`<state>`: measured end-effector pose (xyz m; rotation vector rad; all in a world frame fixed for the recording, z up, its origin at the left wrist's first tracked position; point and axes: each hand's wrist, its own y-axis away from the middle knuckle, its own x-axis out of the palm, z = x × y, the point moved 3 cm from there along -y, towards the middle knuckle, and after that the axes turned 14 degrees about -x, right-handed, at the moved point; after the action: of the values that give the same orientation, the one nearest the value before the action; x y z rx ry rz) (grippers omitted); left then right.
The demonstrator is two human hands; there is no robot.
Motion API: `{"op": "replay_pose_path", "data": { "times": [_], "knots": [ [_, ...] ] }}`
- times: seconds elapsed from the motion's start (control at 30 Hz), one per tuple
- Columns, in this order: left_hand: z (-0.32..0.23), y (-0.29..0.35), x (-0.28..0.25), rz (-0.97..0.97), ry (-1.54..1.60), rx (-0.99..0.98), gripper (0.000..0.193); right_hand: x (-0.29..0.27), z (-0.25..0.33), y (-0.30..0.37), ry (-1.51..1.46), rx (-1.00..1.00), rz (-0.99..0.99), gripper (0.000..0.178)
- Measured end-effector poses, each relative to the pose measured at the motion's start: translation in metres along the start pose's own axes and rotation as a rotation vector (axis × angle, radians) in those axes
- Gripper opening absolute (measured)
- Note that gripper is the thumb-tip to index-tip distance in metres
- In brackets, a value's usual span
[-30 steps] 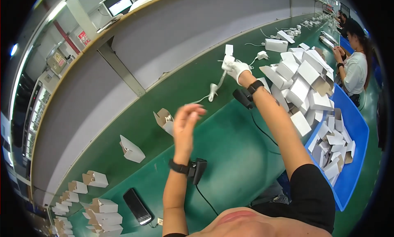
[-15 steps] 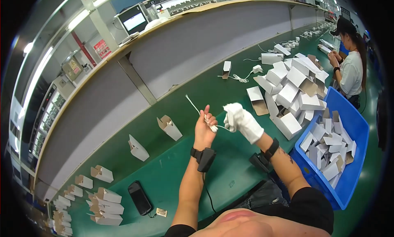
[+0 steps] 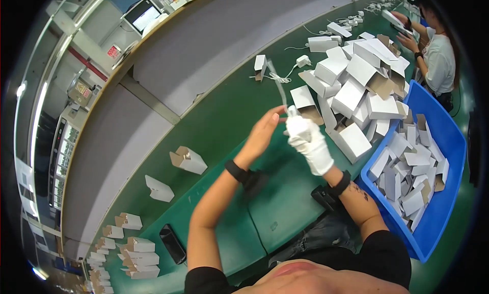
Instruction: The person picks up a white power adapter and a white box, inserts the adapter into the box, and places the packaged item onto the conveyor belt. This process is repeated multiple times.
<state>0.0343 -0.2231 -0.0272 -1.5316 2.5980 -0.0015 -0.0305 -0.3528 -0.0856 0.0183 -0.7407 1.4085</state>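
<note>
My right hand (image 3: 309, 141), in a white glove, is closed around a bundled white cable (image 3: 281, 90). One length of it sticks up past the fingers, smeared by motion. My bare left hand (image 3: 266, 130) is right beside it; its fingers reach out with the tips against or close to the cable where it leaves the glove. Whether they press on it is hard to see. Beyond the hands, a small open white box (image 3: 260, 67) stands near a white charger plug (image 3: 303, 61) with a coiled cable (image 3: 280, 78). An open white box (image 3: 304, 101) lies just past my right hand.
A heap of white boxes (image 3: 351, 93) covers the right of the green table (image 3: 229, 202). Below it, a blue bin (image 3: 443, 207) holds more boxes. Upright boxes (image 3: 188, 160) line the left, near a black handheld device (image 3: 172, 244). A co-worker (image 3: 439, 60) handles a white box.
The bundled cable has gone from my left hand into my gloved right hand. My left fingers have uncurled and moved up and right, toward the glove. The view has shifted.
</note>
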Motion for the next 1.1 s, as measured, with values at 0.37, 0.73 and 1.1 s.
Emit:
{"op": "replay_pose_path", "data": {
  "times": [0.37,0.73,1.1],
  "knots": [
    [0.097,-0.201,-0.129,-0.662,-0.921,-0.07,0.063,-0.021,0.02,0.005,0.493,-0.268,0.072,0.054],
    [0.069,-0.242,-0.126,-0.828,-1.172,-0.117,0.049,-0.034,0.036,-0.004,0.473,-0.195,-0.061,0.057],
    [-0.032,-0.079,-0.068,-0.011,-1.06,-0.754,0.101,-0.053,0.006,0.0,0.11,0.001,-0.107,0.048]
  ]
}}
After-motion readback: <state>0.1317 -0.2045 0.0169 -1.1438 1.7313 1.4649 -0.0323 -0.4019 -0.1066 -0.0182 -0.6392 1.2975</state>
